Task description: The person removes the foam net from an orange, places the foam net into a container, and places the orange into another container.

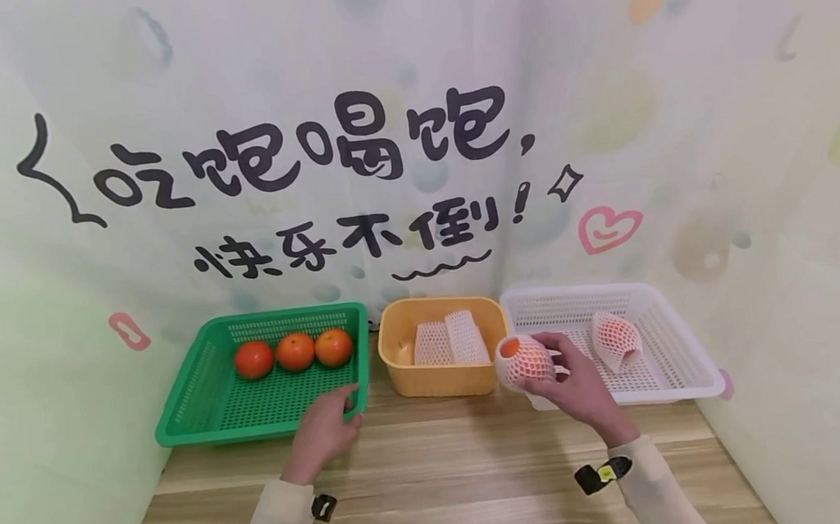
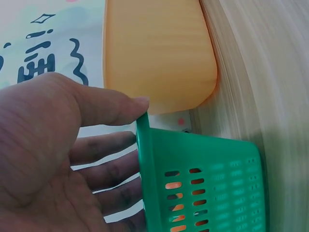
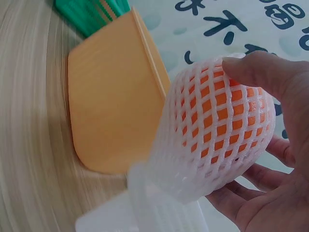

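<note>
My right hand [image 1: 577, 377] holds a round orange-red fruit [image 3: 227, 116] wrapped in a white foam net sleeve, over the front left corner of the white basket [image 1: 682, 356]. In the right wrist view the thumb lies on the netted fruit and the fingers curl round its far side. My left hand [image 1: 325, 430] grips the front right corner of the green basket [image 2: 207, 145], its thumb at the rim and the fingertips hidden behind it. Three bare orange-red fruits [image 1: 295, 351] sit in a row at the back of that basket. Another netted fruit [image 1: 616, 339] lies in the white basket.
Between the two baskets stands a yellow-orange bin [image 1: 440, 381] with white foam net sleeves [image 1: 465, 337] inside. All three containers stand on a wood-grain table [image 1: 437, 483]. A printed curtain [image 1: 372, 35] hangs close behind them, and pale walls flank both sides.
</note>
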`<state>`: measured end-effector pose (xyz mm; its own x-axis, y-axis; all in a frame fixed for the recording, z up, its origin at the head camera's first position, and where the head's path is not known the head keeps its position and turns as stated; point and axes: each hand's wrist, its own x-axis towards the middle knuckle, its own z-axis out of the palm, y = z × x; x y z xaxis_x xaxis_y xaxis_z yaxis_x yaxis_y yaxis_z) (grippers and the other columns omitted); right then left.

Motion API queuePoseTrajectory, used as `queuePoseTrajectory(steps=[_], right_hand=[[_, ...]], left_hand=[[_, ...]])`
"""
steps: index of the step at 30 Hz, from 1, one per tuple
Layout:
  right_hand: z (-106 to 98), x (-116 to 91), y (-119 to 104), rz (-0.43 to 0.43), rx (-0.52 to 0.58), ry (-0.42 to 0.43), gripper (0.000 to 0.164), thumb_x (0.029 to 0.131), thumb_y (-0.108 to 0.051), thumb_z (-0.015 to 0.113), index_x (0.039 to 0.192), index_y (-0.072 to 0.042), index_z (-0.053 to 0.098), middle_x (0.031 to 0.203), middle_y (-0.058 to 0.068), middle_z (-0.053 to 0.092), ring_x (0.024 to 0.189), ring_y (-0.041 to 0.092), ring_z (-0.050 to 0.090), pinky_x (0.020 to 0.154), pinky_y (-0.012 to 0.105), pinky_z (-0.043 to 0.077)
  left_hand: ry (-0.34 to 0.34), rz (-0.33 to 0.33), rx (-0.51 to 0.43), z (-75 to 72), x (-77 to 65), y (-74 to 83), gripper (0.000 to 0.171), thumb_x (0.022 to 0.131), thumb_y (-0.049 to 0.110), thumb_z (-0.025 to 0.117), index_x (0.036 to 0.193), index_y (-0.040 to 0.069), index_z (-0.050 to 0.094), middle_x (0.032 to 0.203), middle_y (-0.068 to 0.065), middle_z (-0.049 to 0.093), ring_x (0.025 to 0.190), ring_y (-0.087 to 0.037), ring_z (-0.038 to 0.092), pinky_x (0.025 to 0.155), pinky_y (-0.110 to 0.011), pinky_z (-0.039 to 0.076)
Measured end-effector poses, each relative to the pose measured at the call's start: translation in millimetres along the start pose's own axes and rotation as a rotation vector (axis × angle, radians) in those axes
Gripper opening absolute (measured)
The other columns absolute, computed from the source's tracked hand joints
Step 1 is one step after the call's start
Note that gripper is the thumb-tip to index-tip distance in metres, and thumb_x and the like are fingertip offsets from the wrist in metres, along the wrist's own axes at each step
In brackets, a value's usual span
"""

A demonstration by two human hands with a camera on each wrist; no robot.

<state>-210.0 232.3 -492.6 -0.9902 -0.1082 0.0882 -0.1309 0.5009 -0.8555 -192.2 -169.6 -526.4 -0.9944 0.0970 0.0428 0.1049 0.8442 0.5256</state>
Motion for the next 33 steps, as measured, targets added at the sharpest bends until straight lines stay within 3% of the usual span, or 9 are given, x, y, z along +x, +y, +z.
queuePoseTrajectory(steps=[2, 5, 14, 21, 26, 29, 33], right_hand=[[7.8, -1.6, -2.4, -0.002, 0.037, -0.007, 0.076, 0.08, -0.03, 0.089, 0.142, -0.016, 0.049, 0.135, 0.014, 0.059, 0.115, 0.03, 0.063, 0.085, 0.032, 0.057], [19.4, -3.7, -4.3, 0.001, 0.088, -0.013, 0.073, 0.079, -0.026, 0.09, 0.14, -0.015, 0.05, 0.134, 0.012, 0.06, 0.115, 0.028, 0.063, 0.086, 0.032, 0.057], [54.1, -13.2, -6.8, 0.049, 0.182, -0.081, 0.073, 0.078, -0.027, 0.09, 0.137, -0.018, 0.048, 0.138, 0.007, 0.058, 0.119, 0.028, 0.061, 0.09, 0.033, 0.056], [81.0, -15.0, 3.5, 0.048, 0.236, -0.127, 0.073, 0.075, -0.023, 0.092, 0.134, -0.022, 0.049, 0.139, 0.005, 0.058, 0.121, 0.029, 0.062, 0.095, 0.04, 0.057], [100.1, -15.6, 15.4, 0.027, 0.288, -0.132, 0.075, 0.074, -0.015, 0.092, 0.135, -0.017, 0.047, 0.139, 0.009, 0.055, 0.119, 0.03, 0.063, 0.095, 0.041, 0.057], [109.8, -15.4, 24.9, -0.005, 0.312, -0.15, 0.079, 0.074, -0.009, 0.09, 0.14, -0.013, 0.047, 0.14, 0.013, 0.052, 0.119, 0.032, 0.062, 0.096, 0.042, 0.057], [119.9, -16.4, 36.7, -0.051, 0.307, -0.186, 0.089, 0.075, -0.005, 0.088, 0.151, -0.016, 0.045, 0.143, 0.016, 0.05, 0.119, 0.033, 0.061, 0.095, 0.038, 0.056]], left_hand=[[0.025, 0.016, 0.007, 0.9, -1.5, 0.1, 0.055, 0.088, 0.015, 0.078, 0.139, 0.003, 0.061, 0.11, -0.012, 0.069, 0.101, -0.029, 0.064, 0.085, -0.048, 0.057], [0.071, 0.042, -0.036, 4.4, -2.9, 1.2, 0.056, 0.09, 0.017, 0.077, 0.14, 0.003, 0.059, 0.129, -0.019, 0.065, 0.119, -0.038, 0.062, 0.1, -0.058, 0.053], [0.206, 0.163, -0.186, 25.8, -6.4, 17.8, 0.051, 0.09, 0.023, 0.081, 0.136, 0.009, 0.062, 0.129, -0.011, 0.062, 0.121, -0.031, 0.06, 0.1, -0.052, 0.054], [0.089, 0.149, -0.364, 50.8, -11.3, 27.7, 0.057, 0.093, 0.035, 0.076, 0.141, 0.012, 0.057, 0.14, -0.011, 0.059, 0.13, -0.032, 0.056, 0.107, -0.056, 0.049], [-0.036, 0.147, -0.534, 74.9, -15.0, 29.8, 0.064, 0.095, 0.04, 0.074, 0.148, 0.013, 0.049, 0.148, -0.014, 0.053, 0.135, -0.038, 0.052, 0.109, -0.058, 0.047], [-0.102, 0.146, -0.641, 88.4, -13.6, 31.0, 0.073, 0.094, 0.04, 0.074, 0.154, 0.012, 0.042, 0.155, -0.016, 0.047, 0.142, -0.039, 0.047, 0.114, -0.056, 0.044], [-0.148, 0.17, -0.716, 103.6, -11.0, 32.6, 0.082, 0.093, 0.04, 0.076, 0.159, 0.015, 0.034, 0.161, -0.014, 0.042, 0.147, -0.037, 0.042, 0.116, -0.053, 0.042]])
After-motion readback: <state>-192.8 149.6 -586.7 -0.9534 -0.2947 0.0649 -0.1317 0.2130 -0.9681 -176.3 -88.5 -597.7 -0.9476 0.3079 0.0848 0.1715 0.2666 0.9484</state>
